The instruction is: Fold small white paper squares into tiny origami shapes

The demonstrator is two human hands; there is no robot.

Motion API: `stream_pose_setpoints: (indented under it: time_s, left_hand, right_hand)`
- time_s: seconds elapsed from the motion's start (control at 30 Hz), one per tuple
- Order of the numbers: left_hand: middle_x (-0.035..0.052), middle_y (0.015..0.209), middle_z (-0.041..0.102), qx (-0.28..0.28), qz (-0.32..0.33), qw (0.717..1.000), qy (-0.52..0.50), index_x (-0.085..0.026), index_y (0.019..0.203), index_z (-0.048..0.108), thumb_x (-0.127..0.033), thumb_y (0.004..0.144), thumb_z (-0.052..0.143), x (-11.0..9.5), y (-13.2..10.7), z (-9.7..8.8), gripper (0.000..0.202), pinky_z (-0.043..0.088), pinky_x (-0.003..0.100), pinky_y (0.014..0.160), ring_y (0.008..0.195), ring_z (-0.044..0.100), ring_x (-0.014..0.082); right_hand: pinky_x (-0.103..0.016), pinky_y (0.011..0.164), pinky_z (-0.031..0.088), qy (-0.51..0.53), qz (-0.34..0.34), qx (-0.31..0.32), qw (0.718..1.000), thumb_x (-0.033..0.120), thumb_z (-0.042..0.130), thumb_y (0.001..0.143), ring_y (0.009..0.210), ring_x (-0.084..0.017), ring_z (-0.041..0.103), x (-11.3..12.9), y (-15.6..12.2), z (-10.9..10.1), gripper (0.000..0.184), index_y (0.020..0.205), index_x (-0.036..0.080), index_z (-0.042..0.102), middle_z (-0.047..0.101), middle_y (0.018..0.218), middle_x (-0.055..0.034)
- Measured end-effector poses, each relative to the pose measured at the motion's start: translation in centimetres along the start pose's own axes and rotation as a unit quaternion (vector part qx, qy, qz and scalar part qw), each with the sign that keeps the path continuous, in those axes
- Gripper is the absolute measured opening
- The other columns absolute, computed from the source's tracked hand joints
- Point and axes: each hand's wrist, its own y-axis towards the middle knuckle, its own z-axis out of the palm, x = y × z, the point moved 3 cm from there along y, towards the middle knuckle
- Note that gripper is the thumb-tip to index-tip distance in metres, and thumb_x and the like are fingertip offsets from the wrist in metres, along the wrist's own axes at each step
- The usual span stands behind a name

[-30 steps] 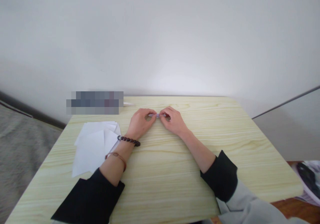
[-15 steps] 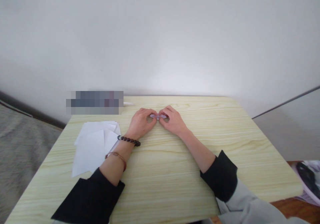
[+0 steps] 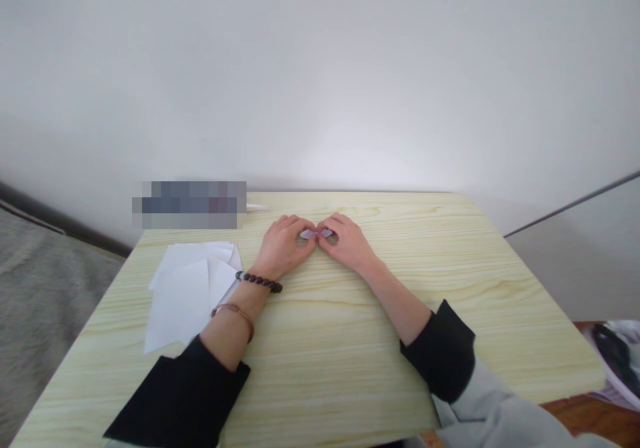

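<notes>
A small piece of folded white paper is pinched between my two hands above the middle of the table. My left hand has thumb and fingertips closed on its left side, with a dark beaded bracelet and a thin brown band on the wrist. My right hand grips the right side in the same way. The fingertips of both hands meet at the paper's centre and hide it, so the shape of the folds there cannot be made out. Pointed paper ends show inside the curl of each hand.
Several loose white sheets lie overlapping beside my left forearm. A pixelated block covers something at the back left, with a thin white stick-like thing poking out. The wooden-patterned table meets a white wall.
My fingertips have drawn together at the middle of the folded paper, covering the part that showed between them. The arms and the loose sheets stay where they were.
</notes>
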Motion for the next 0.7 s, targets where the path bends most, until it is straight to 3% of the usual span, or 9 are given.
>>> stream_pose_setpoints:
  time_s: [0.23,0.4,0.7]
  left_hand:
    - [0.0037,0.086,0.063,-0.003,0.0,1.0,0.001,-0.02,0.085,0.063,-0.026,0.08,0.052,-0.53,-0.28,-0.39,0.013,0.044,0.031,0.078,0.086,0.056,0.0196]
    - [0.0028,0.082,0.062,0.006,0.012,1.0,0.002,-0.02,0.079,0.061,-0.021,0.077,0.053,-0.45,-0.25,-0.29,0.009,0.044,0.031,0.076,0.083,0.056,0.019]
    - [0.0025,0.081,0.062,0.009,0.01,1.0,0.022,-0.021,0.086,0.061,-0.023,0.077,0.053,-0.66,-0.26,-0.32,0.012,0.044,0.031,0.076,0.083,0.055,0.0199]
  right_hand:
    - [-0.029,0.075,0.045,0.001,-0.001,-0.001,1.0,0.016,0.054,0.077,0.081,-0.017,0.055,0.2,-0.09,-0.17,0.007,0.079,0.019,0.06,0.06,0.081,-0.0036]
    - [-0.032,0.08,0.044,-0.019,-0.001,0.02,1.0,0.018,0.055,0.078,0.084,-0.019,0.055,0.23,-0.03,-0.11,0.008,0.08,0.019,0.062,0.06,0.082,-0.0045]
    - [-0.032,0.078,0.044,-0.05,0.0,0.03,0.998,0.022,0.058,0.077,0.082,-0.019,0.054,0.19,-0.03,0.05,0.006,0.078,0.02,0.063,0.058,0.083,-0.0041]
